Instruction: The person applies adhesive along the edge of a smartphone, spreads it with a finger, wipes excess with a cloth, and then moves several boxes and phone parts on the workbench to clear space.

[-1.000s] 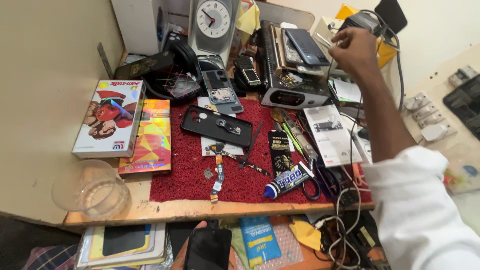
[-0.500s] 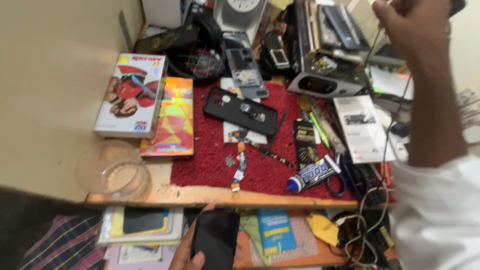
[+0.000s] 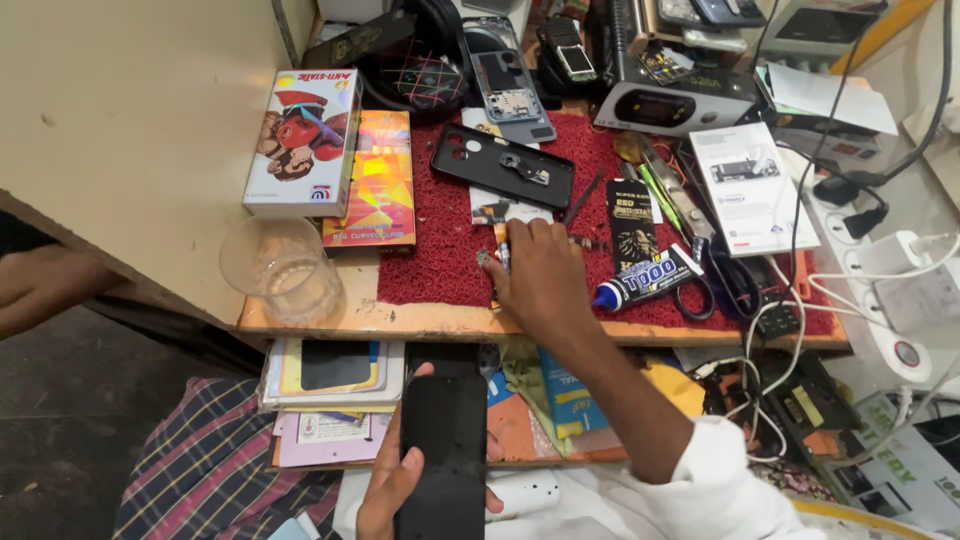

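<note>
My left hand (image 3: 385, 490) holds a black phone (image 3: 445, 440) upright, low in front of the desk, with its dark screen facing me. My right hand (image 3: 540, 275) lies on the red mat (image 3: 430, 250) near the desk's front edge. Its fingertips are pinched on a thin orange-and-blue strip (image 3: 502, 238), which is mostly hidden under the fingers. A black phone case (image 3: 500, 165) lies just beyond this hand. A blue-capped glue tube (image 3: 645, 280) lies to its right.
An empty glass (image 3: 280, 268) stands at the desk's front left, beside a colourful box (image 3: 305, 140) and an orange box (image 3: 378, 180). Scissors (image 3: 720, 285), a white booklet (image 3: 750, 185), cables and a power strip (image 3: 900, 300) crowd the right. Another person's hand (image 3: 40, 285) shows at far left.
My right hand has come down from the raised cable at the upper right onto the red mat and closed on the strip. The view has tilted down, and my left hand has raised the phone slightly.
</note>
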Available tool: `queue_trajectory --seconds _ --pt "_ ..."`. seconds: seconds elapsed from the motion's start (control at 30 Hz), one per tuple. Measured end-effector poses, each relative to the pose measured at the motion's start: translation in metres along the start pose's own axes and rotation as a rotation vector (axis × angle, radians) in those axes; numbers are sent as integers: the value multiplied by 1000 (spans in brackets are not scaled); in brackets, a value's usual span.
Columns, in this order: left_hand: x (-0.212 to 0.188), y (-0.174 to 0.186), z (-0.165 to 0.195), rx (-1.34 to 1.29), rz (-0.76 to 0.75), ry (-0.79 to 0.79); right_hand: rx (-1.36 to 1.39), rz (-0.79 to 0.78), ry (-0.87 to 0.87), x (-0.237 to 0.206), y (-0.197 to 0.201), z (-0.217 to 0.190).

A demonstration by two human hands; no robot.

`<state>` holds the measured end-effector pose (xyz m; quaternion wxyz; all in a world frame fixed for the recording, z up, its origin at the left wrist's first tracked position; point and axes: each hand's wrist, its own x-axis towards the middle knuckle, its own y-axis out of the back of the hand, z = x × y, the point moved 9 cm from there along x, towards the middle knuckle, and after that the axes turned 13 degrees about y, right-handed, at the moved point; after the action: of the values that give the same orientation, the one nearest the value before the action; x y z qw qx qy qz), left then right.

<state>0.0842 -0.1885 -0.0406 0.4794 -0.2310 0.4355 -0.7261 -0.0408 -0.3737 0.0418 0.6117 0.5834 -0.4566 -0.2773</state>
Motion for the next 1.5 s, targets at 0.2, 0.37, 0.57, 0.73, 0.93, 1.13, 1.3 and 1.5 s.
queue_trajectory --seconds 0.2,0.37,0.57,0.73,0.93,1.13,1.3,1.5 --pt "-10 3 -5 37 31 39 57 31 -101 -7 -10 31" --pt "-6 -12 5 12 -30 -22 90 7 -88 -5 -7 46" --pt "9 -21 17 -128 -28 -116 261 -116 -79 3 -15 48" --pt "58 -20 38 -63 84 -303 297 -142 98 13 -16 42" --pt "110 -17 59 -27 168 -502 258 -257 67 11 -26 45" --pt "138 -9 62 -41 240 -631 454 -157 204 24 -7 62" --pt "154 -4 54 -7 373 -641 624 -79 -118 67 31 186" --pt "165 -6 52 57 458 -634 353 73 -141 149 116 319"
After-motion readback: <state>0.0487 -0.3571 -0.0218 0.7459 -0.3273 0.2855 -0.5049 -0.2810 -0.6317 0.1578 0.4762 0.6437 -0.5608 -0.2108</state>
